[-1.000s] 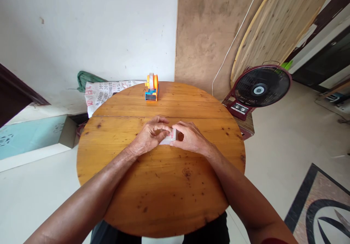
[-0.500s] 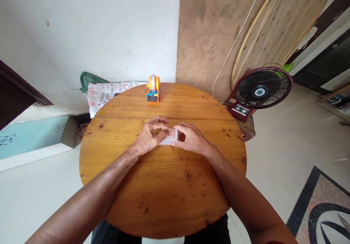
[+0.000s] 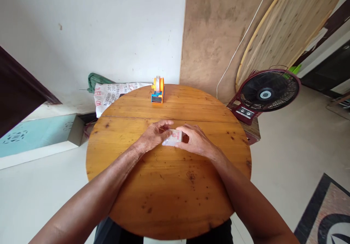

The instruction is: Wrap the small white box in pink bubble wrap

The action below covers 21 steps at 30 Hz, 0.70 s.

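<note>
A small white box (image 3: 172,139) with red print and a shiny, clear-looking surface lies near the middle of the round wooden table (image 3: 166,189). My right hand (image 3: 195,139) grips its right end, thumb at the near side and fingers at the far corner. At the other end is my left hand (image 3: 154,136), its thumb resting on the box's top left and its fingers bent around behind. Part of the box's left end is hidden under that hand.
An orange and blue tape dispenser (image 3: 158,90) with a roll stands at the table's far edge. A printed white sack (image 3: 109,97) and a green bag (image 3: 98,80) are behind the left edge. Right of the table stands a dark red fan (image 3: 266,94).
My left hand's fingers have shifted from a pinch above the box, and more of its top shows. My right hand keeps its hold. The whole view has moved slightly.
</note>
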### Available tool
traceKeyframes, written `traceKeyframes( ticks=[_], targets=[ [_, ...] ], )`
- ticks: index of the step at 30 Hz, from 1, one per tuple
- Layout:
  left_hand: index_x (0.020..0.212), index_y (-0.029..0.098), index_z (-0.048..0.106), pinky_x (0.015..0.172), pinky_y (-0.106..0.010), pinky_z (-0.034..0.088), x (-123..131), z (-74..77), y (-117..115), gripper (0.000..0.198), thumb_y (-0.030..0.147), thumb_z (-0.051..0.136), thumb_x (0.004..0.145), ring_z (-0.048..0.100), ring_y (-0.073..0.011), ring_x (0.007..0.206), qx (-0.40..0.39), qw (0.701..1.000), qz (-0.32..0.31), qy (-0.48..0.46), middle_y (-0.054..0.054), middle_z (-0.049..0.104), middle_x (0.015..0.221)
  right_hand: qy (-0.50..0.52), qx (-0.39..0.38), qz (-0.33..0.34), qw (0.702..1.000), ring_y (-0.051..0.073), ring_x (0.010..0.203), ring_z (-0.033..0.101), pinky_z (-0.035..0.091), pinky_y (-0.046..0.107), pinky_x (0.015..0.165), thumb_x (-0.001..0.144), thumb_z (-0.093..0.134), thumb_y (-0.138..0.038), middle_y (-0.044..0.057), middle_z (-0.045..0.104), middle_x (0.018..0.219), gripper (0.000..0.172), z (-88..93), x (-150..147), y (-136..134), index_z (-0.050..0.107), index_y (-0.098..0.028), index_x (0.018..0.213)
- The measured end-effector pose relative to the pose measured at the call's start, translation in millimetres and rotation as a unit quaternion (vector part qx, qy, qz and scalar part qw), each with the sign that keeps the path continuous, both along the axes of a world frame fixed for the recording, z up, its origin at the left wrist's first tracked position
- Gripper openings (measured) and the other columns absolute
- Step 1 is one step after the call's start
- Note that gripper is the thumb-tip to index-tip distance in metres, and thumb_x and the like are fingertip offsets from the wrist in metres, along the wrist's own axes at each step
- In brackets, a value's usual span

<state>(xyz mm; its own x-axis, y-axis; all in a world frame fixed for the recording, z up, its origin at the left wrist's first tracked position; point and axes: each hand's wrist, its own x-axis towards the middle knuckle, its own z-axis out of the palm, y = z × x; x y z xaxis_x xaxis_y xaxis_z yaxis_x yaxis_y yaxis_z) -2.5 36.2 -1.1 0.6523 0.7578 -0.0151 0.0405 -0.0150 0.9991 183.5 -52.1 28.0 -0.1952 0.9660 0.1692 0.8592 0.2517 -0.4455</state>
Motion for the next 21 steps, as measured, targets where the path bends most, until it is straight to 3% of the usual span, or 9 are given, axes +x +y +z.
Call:
traceKeyframes(
  ticks=[8, 14, 21],
  targets=[
    [0.11, 0.016, 0.06, 0.059, -0.024, 0.046, 1.6, -0.5, 1.0, 0.048, 0.035, 0.077, 0.069, 0.061, -0.0124, 0.07, -0.018, 0.999, -0.016, -0.037, -0.002, 0.064, 0.086, 0.003, -0.003, 0.001, 1.0, 0.018, 0.088, 0.056, 0.037, 0.032, 0.081, 0.075, 0.074, -0.03, 0.002, 0.062, 0.098, 0.032, 0.3, -1.9, -0.4, 0.063, -0.022, 0.105],
    [0.11, 0.016, 0.058, 0.064, -0.026, 0.047, 1.8, -3.3, 1.3, 0.048, 0.034, 0.076, 0.069, 0.062, -0.0132, 0.074, -0.045, 0.998, -0.022, -0.044, -0.002, 0.065, 0.092, 0.016, 0.021, 0.005, 1.0, 0.022, 0.1, 0.057, 0.038, 0.035, 0.088, 0.074, 0.077, -0.033, 0.005, 0.063, 0.108, 0.053, 0.0, -0.7, -0.9, 0.057, -0.022, 0.121],
    [0.109, 0.016, 0.058, 0.064, -0.026, 0.046, 2.9, -0.7, 0.7, 0.048, 0.033, 0.077, 0.068, 0.062, -0.0135, 0.073, -0.058, 0.997, -0.025, -0.049, -0.003, 0.066, 0.093, 0.007, 0.076, 0.03, 0.997, 0.021, 0.102, 0.059, 0.037, 0.036, 0.094, 0.077, 0.074, -0.028, 0.004, 0.065, 0.109, 0.033, -7.5, -2.2, 1.3, 0.063, -0.023, 0.108]
  ],
)
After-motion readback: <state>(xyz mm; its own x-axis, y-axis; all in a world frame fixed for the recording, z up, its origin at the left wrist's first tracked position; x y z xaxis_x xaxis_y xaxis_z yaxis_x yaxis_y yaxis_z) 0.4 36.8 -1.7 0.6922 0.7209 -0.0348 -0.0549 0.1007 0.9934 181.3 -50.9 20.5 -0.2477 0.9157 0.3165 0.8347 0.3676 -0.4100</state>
